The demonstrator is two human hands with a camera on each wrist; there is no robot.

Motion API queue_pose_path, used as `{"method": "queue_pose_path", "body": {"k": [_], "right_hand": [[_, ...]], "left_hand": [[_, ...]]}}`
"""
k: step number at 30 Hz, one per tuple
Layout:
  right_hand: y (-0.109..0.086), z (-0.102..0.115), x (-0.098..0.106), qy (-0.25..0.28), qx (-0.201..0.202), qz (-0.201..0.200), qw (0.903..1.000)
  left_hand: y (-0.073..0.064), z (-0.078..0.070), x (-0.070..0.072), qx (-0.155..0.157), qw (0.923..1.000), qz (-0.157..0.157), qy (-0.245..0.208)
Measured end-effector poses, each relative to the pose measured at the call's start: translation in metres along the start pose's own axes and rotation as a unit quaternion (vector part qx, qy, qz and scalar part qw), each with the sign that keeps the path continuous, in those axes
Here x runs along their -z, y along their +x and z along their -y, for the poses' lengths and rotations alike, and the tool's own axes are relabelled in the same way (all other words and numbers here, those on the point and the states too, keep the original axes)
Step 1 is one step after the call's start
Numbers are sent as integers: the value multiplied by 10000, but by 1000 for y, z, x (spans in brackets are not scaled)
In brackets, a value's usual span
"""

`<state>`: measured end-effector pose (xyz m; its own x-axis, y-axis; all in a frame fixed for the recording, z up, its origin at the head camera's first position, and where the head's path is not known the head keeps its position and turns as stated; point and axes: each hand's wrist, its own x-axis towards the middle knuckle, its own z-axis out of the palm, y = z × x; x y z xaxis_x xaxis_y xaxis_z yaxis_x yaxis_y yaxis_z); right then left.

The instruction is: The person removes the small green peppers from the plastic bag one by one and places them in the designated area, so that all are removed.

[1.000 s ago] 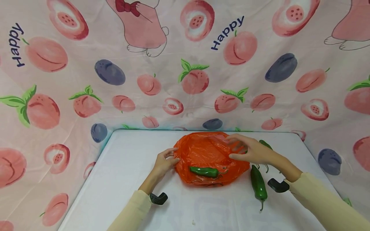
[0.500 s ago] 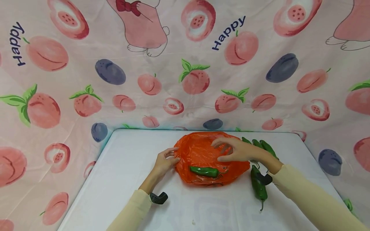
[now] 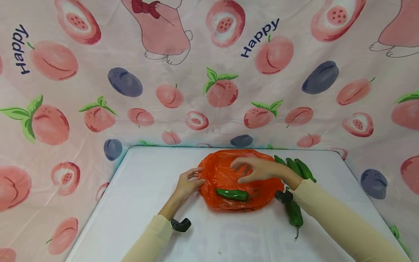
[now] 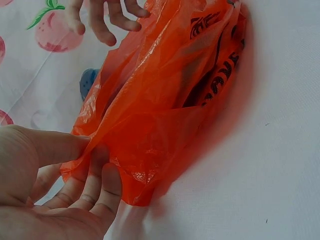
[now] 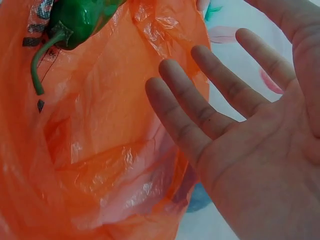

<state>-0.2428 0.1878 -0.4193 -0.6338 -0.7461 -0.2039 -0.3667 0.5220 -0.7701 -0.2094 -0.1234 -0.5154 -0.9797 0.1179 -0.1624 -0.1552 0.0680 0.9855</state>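
Observation:
An orange-red plastic bag [image 3: 220, 165] with black print lies spread on the white table. My left hand [image 3: 187, 185] pinches its left edge between thumb and fingers [image 4: 111, 182], as the left wrist view shows. A glossy green chili pepper [image 3: 232, 195] rests on the near part of the bag, its stem [image 5: 37, 75] pointing right in the head view. Over the right part of the bag hovers my right hand [image 3: 256, 169], palm bare and fingers spread, holding nothing. The pepper lies just nearer to me than that hand.
Beside the bag's right end, another green pepper [image 3: 294, 215] lies partly under the right wrist's black camera [image 3: 283, 197]. Several more peppers [image 3: 304, 169] lie side by side behind the right forearm. A fruit-print cloth [image 3: 196, 83] hangs behind the table [image 3: 147, 163].
My right hand has moved left over the bag from its right edge, uncovering the peppers at the back right. My left hand keeps its hold, and the pepper on the bag stays put.

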Motion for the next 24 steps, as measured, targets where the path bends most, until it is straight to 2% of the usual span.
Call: {"method": "queue_pose_path", "body": {"k": [4, 13, 24], "right_hand": [[9, -5, -3, 41, -72, 169, 9998], [26, -11, -12, 72, 55, 705, 9975], [40, -18, -23, 8, -451, 1009, 9939]], "left_hand": [[-1, 0, 0, -30, 10000, -1, -27], [-2, 0, 0, -33, 10000, 21, -72], [-2, 1, 0, 3, 10000, 46, -42]]}}
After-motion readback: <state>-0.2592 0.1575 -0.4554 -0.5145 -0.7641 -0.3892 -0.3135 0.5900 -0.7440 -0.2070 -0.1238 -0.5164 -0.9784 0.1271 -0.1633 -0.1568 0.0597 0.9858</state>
